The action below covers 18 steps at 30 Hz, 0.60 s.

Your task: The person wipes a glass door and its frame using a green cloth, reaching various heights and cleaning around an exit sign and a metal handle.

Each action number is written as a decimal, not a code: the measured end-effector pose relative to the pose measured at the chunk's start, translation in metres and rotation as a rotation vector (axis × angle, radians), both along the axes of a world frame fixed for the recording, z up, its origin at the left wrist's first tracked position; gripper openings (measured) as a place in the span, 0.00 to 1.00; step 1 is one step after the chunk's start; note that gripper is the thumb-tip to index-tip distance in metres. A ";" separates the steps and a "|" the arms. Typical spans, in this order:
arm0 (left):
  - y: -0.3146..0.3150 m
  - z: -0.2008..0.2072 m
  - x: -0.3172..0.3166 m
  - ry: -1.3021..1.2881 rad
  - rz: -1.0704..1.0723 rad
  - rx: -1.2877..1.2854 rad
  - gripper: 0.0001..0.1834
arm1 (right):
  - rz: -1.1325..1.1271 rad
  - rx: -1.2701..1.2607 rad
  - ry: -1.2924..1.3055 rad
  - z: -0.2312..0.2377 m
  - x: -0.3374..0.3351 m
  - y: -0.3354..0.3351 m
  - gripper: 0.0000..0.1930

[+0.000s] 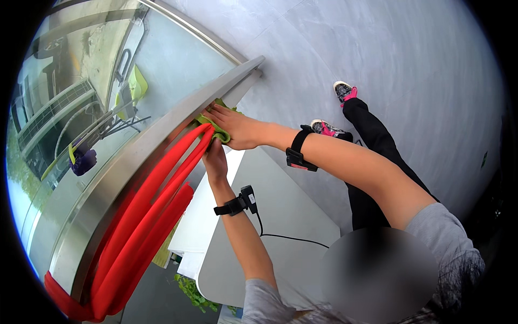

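My right hand (240, 128) presses a green cloth (220, 134) against the grey metal door frame (186, 108), its fingers stretched over the cloth. Just below it is my left hand (216, 161), raised to the lower edge of the cloth beside the top of a bundle of red fabric (156, 200). The left fingers are mostly hidden, so what they grip cannot be made out. Long red folds run down along the metal frame, and their lower end wraps around it. Black straps with small devices circle both my wrists.
Left of the frame is a glass panel (178, 54), with a purple mop head (82, 160) and poles showing there. A grey-white table (270, 216) stands below my arms, a black cable crossing it. Green leaves (194, 294) are beside the table. My shoes (343, 92) rest on the grey floor.
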<state>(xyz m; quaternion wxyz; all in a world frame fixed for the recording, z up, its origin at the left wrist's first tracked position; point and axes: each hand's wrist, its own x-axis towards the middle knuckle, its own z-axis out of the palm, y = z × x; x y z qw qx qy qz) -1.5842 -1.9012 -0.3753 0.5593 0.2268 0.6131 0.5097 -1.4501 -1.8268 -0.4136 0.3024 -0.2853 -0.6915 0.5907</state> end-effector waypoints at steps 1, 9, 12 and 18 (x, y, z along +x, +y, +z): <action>-0.001 -0.012 -0.004 -0.022 -0.039 -0.034 0.28 | -0.008 0.000 0.011 -0.013 0.001 -0.002 0.37; 0.019 -0.086 0.007 -0.026 -0.027 -0.179 0.24 | 0.048 -0.106 -0.194 -0.087 0.015 0.009 0.45; 0.019 -0.120 -0.008 0.008 -0.097 -0.238 0.24 | 0.125 -0.206 -0.276 -0.112 0.015 0.012 0.43; 0.032 -0.186 -0.002 -0.005 -0.214 -0.212 0.22 | 0.050 -0.238 -0.423 -0.188 0.005 0.003 0.44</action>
